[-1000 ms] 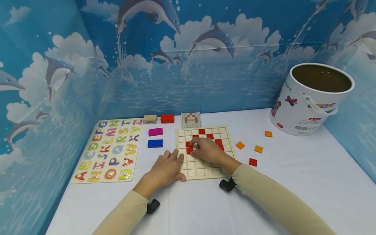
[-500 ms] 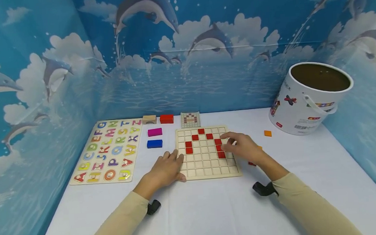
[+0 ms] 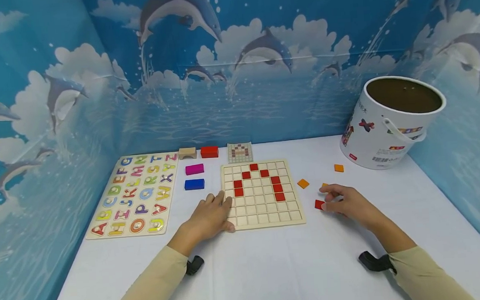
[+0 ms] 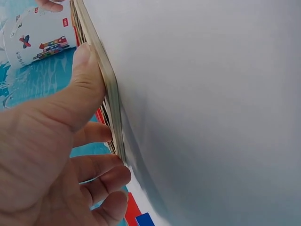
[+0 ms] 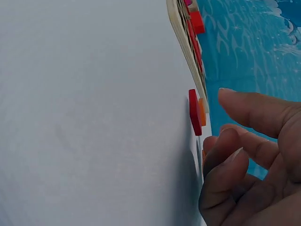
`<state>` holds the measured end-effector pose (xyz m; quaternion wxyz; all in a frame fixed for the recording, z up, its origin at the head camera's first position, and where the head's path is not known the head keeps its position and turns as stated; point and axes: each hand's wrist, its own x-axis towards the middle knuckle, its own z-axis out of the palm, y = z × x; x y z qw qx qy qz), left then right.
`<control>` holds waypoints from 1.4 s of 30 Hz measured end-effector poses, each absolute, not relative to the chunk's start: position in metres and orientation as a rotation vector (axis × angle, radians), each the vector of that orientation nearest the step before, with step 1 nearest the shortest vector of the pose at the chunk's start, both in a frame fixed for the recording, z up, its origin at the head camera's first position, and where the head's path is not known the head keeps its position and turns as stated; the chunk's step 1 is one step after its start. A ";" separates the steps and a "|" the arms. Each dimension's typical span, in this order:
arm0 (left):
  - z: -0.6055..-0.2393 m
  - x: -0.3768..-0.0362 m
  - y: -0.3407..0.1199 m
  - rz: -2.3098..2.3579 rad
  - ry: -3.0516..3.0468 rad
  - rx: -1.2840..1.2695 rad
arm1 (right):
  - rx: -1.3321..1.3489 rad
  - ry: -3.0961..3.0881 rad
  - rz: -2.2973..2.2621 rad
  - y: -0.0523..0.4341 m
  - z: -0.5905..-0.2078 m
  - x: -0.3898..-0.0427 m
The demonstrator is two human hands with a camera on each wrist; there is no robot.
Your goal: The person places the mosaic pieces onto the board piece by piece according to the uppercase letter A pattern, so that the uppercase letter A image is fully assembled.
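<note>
Here the step in hand looks like fetching the next tile for the picture on the grid board (image 3: 261, 193). The right hand (image 3: 347, 202) hovers over the bench (image 3: 272, 267) to the board's right, its fingers loosely curled beside a loose red tile (image 3: 319, 204); the grip holds nothing yet, and the wrist view shows a gap between fingertips and tile. The left hand (image 3: 211, 214) rests flat against the board's near left corner, thumb pressed on its edge, steadying it. Red tiles already form an arch in the upper rows. Next, I judge, the fingers must pinch the thin tile by its edges and lift it clear of the orange tile (image 3: 303, 183) nearby.
</note>
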<state>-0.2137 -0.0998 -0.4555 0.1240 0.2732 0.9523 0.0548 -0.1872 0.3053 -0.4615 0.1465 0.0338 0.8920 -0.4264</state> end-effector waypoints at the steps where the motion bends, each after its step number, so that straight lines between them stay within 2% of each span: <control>1: -0.455 -0.214 -0.100 0.157 2.775 0.793 | 0.087 2.567 -1.222 0.305 -0.463 -0.187; 18: -0.453 -0.216 -0.101 0.155 2.767 0.822 | 0.037 2.654 -1.062 0.298 -0.471 -0.190; 31: -0.455 -0.218 -0.102 0.127 2.768 0.833 | 0.021 2.484 -1.420 0.308 -0.449 -0.208; 42: -0.456 -0.216 -0.100 0.118 2.773 0.825 | -0.031 2.346 -1.639 0.283 -0.439 -0.231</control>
